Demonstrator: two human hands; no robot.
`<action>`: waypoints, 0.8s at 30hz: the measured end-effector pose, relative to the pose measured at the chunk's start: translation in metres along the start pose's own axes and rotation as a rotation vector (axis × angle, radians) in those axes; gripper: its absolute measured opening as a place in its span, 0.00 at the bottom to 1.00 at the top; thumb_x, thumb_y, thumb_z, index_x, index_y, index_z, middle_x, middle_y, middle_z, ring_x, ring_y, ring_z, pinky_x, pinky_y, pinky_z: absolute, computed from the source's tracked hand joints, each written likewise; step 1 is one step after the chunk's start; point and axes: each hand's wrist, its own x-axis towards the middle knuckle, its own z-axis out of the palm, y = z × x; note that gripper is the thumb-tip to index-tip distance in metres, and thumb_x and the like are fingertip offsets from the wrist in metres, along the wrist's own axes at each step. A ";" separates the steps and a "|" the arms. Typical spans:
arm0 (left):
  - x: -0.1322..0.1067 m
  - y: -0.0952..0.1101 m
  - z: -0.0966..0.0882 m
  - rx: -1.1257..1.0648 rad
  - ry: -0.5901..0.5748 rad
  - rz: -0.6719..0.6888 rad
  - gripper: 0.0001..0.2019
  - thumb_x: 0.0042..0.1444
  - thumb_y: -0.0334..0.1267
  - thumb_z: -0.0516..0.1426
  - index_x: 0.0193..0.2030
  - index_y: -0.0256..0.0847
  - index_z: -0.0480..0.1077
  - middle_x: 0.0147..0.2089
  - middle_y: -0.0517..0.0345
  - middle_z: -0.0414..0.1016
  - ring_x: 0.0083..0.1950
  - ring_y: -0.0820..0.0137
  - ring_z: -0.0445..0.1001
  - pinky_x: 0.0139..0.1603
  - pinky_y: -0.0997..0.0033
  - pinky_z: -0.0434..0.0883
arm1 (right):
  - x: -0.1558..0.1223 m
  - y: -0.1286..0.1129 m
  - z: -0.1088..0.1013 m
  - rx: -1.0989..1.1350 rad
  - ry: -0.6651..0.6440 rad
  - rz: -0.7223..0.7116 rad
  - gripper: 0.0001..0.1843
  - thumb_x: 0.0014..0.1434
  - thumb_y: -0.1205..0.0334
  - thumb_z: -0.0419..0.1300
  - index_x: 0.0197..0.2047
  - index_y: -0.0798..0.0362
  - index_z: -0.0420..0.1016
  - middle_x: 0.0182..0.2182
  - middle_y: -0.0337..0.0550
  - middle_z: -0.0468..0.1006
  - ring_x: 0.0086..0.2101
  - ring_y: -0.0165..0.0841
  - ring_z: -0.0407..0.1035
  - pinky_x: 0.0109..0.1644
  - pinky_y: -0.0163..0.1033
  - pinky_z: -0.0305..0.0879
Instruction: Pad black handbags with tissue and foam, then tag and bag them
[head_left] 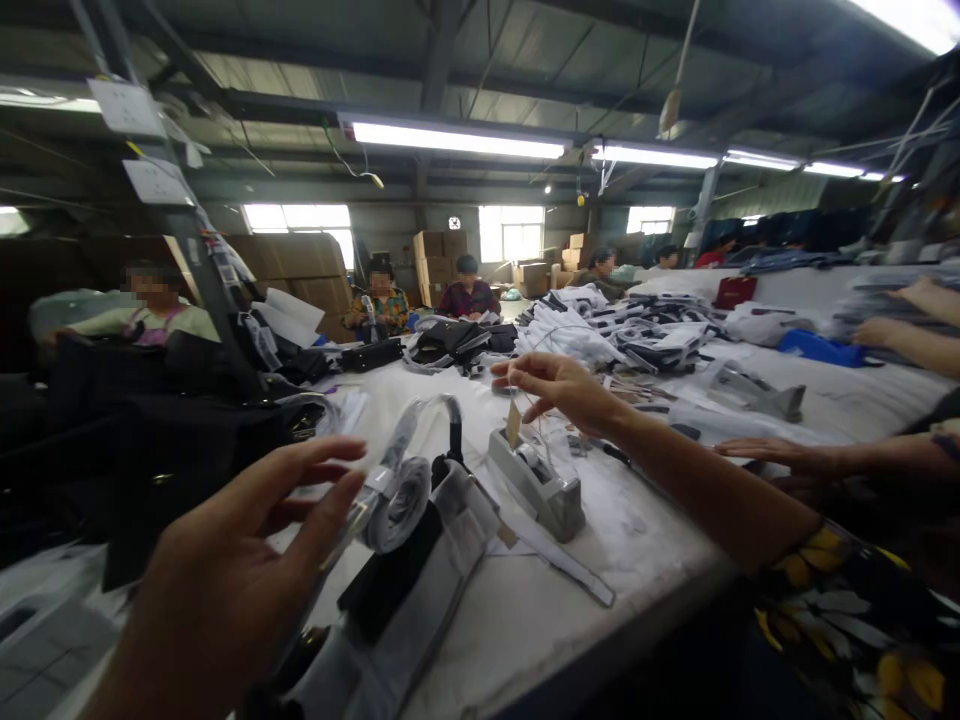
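My right hand (562,388) is closed in a pinch on a thin pale string, from which a small tan hang tag (514,424) dangles. Just below the tag stands a grey tape dispenser (538,488). At lower left, my left hand (240,560) has its fingers and thumb apart, with nothing visible between them. Its thumb tip comes close to a dark handbag (394,575) partly covered in white wrapping; whether they touch I cannot tell. A rolled, plastic-wrapped strap (401,503) and an arched handle rise from the bag.
Wrapped bags and straps form a large pile (592,325) across the white table (652,520). Black bags (172,450) crowd the left beside a slanted metal post (202,250). A co-worker's hand (795,455) rests at right, near a second dispenser (754,390). People sit beyond.
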 end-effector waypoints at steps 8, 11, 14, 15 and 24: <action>0.000 0.050 0.068 -0.120 -0.323 0.177 0.22 0.57 0.53 0.62 0.53 0.43 0.72 0.52 0.50 0.77 0.47 0.61 0.76 0.38 0.70 0.72 | -0.040 -0.046 0.066 0.050 -0.178 -0.093 0.09 0.59 0.58 0.66 0.36 0.56 0.77 0.63 0.48 0.67 0.46 0.37 0.76 0.27 0.26 0.74; -0.005 0.048 0.072 -0.298 -0.412 0.105 0.16 0.61 0.50 0.59 0.45 0.40 0.76 0.43 0.53 0.79 0.46 0.64 0.75 0.47 0.69 0.70 | -0.048 -0.050 0.075 0.068 -0.207 -0.102 0.10 0.59 0.58 0.66 0.35 0.57 0.78 0.63 0.48 0.66 0.39 0.30 0.76 0.24 0.24 0.70; -0.013 0.044 0.062 -0.537 -0.462 -0.049 0.15 0.62 0.49 0.58 0.39 0.39 0.76 0.36 0.56 0.78 0.40 0.70 0.74 0.49 0.71 0.70 | -0.054 -0.051 0.075 0.061 -0.271 -0.105 0.13 0.61 0.53 0.64 0.40 0.56 0.78 0.62 0.48 0.69 0.30 0.23 0.73 0.18 0.23 0.63; -0.016 0.043 0.057 -0.611 -0.470 -0.100 0.14 0.62 0.49 0.59 0.38 0.39 0.76 0.33 0.58 0.76 0.38 0.72 0.74 0.49 0.71 0.71 | -0.056 -0.050 0.074 0.067 -0.300 -0.104 0.14 0.61 0.53 0.64 0.44 0.55 0.78 0.60 0.48 0.71 0.30 0.24 0.73 0.19 0.23 0.63; -0.033 0.033 0.031 -0.751 -0.470 -0.243 0.13 0.59 0.48 0.62 0.40 0.39 0.75 0.26 0.64 0.66 0.26 0.79 0.67 0.33 0.79 0.71 | -0.074 -0.016 0.073 0.208 -0.485 -0.032 0.26 0.56 0.58 0.70 0.57 0.55 0.75 0.38 0.44 0.83 0.36 0.28 0.76 0.42 0.33 0.71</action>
